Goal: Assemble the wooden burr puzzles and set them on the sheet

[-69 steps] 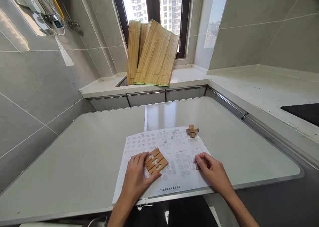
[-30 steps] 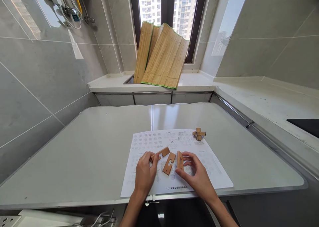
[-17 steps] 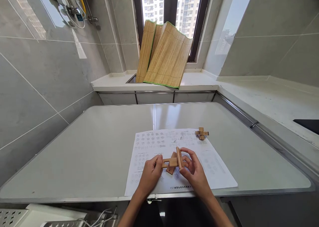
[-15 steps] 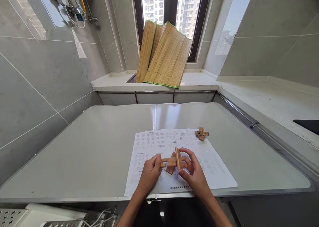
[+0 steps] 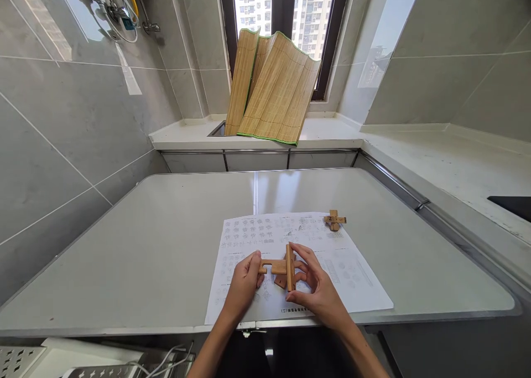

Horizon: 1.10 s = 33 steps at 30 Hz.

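Note:
My left hand (image 5: pixel 244 278) pinches the end of a notched wooden puzzle piece (image 5: pixel 277 266) lying crosswise. An upright wooden puzzle piece (image 5: pixel 290 268) meets its right end, and my right hand (image 5: pixel 313 281) grips this one, thumb at the bottom and index finger at the top. A third wooden piece (image 5: pixel 281 280) shows slanted behind the two; how they interlock is hidden. All are held above a printed instruction sheet (image 5: pixel 352 292) with small line drawings. At the sheet's upper right corner sits a small cross-shaped wooden puzzle assembly (image 5: pixel 334 220) with dark markings.
The sheet lies on a pale table (image 5: pixel 124 267) with a seam down its far half. Behind it, a folded bamboo mat (image 5: pixel 277 90) leans at the window on a white ledge (image 5: pixel 182 137). A power strip (image 5: pixel 103 372) and cables are below the front left edge.
Both hands have shifted slightly left with the joined pieces. The piece in my right hand has turned from tilted to nearly upright. The cross-shaped assembly stays on the sheet's corner.

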Available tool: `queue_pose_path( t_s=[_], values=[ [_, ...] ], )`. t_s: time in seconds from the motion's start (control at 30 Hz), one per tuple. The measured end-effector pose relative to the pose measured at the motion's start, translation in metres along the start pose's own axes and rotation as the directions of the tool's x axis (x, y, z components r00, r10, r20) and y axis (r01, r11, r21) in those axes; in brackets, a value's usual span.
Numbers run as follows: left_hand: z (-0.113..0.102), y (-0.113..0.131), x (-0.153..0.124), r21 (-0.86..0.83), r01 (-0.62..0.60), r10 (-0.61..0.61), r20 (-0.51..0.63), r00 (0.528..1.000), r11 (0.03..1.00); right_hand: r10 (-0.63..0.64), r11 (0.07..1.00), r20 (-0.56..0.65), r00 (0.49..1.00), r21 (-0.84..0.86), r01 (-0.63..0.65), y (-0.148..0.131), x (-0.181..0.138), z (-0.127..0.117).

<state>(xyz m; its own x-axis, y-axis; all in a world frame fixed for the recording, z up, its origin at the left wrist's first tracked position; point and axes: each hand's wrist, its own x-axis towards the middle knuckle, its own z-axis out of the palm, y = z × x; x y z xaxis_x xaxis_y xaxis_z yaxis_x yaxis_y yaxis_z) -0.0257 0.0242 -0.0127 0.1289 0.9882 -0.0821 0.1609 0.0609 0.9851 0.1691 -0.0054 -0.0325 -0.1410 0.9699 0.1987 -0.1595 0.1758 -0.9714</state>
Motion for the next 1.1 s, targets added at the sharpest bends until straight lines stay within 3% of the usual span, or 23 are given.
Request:
queue_pose_path(
  t_s=[0.53, 0.97, 1.1],
  values=[
    [0.0015, 0.005, -0.0031, 0.033, -0.022, 0.021, 0.026, 0.999, 0.999, 0.009, 0.991, 0.077, 0.997, 0.135, -0.02, -0.0017, 0.0015, 0.0008],
    [0.0026, 0.008, -0.0047, 0.085, -0.015, 0.017, -0.02, 1.0, 0.996, 0.038, 0.997, 0.038, 0.999, 0.062, -0.041, -0.0047, 0.0013, 0.0022],
    [0.0014, 0.0066, -0.0047, 0.102, -0.018, 0.019, -0.01, 1.0, 0.995, 0.049, 0.994, 0.092, 0.995, 0.094, -0.058, -0.0067, 0.0023, -0.0006]
  ],
)
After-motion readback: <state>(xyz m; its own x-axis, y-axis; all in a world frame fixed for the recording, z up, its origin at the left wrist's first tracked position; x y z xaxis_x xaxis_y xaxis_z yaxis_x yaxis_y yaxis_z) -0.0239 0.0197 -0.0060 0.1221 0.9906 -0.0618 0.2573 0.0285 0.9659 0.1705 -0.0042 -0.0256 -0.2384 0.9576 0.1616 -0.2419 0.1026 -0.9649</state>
